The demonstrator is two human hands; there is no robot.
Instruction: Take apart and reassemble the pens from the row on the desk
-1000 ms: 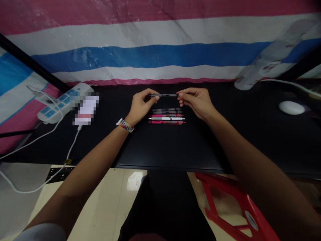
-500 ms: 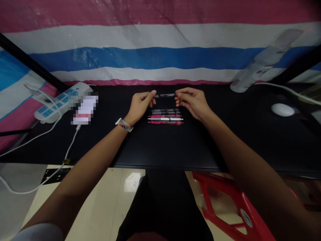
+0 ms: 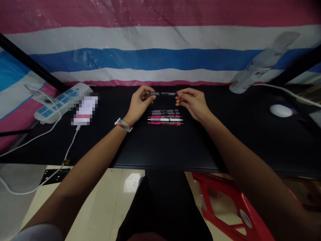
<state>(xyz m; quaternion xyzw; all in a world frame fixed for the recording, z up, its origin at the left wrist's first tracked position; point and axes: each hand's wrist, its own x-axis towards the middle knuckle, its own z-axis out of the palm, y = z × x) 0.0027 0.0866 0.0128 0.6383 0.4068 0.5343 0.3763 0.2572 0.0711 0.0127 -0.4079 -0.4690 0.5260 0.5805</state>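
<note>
A dark pen [image 3: 164,94] with a grey grip lies crosswise between my two hands, above a row of other pens. My left hand [image 3: 140,103] has its left end at the fingertips, thumb below and fingers above. My right hand [image 3: 193,102] pinches the right end between thumb and forefinger. Nearer to me, several pens lie side by side on the black table: dark ones [image 3: 164,111] at the back, then a white pen with a grey grip [image 3: 165,119], and a pink pen [image 3: 165,123] in front.
On the left lie a white power strip [image 3: 64,102] and a blurred-out phone [image 3: 85,110] on a white cable [image 3: 71,144]. To the right are a clear bottle [image 3: 260,65] and a white mouse [image 3: 281,110]. A red stool [image 3: 225,197] stands below the table edge.
My left fingers have shifted their hold at the pen's left end, so more of its grey grip shows. My right hand has barely moved. The row of pens lies as before.
</note>
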